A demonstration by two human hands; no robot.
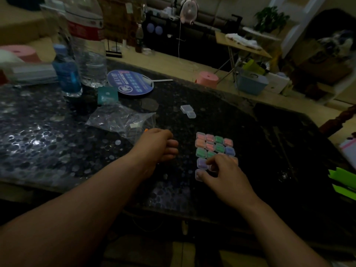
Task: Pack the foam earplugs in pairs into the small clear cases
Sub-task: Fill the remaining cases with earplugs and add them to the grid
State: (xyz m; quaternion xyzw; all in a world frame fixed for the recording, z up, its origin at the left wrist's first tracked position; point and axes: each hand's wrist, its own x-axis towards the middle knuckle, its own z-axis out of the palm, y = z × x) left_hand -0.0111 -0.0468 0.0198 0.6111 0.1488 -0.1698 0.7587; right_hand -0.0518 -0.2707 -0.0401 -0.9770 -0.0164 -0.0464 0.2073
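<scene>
While the left hand [156,145] curls, its contents hidden, the right hand [223,173] pinches a small clear plastic case [197,178].

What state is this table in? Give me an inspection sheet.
Surface: dark speckled table, dimly lit.
Job's things: filled cases in a grid; two empty cases farther back; plastic bag left of them.
Clutter: water bottle, blue bottle, round fan, teal card.
Hands: left hand curled at the bag's mouth, right hand fingertips on the nearest cases; either grip unclear.
Cables: thin white cord hanging in the background.
Surroundings: pink stool, folding table, blue bin, plant.
</scene>
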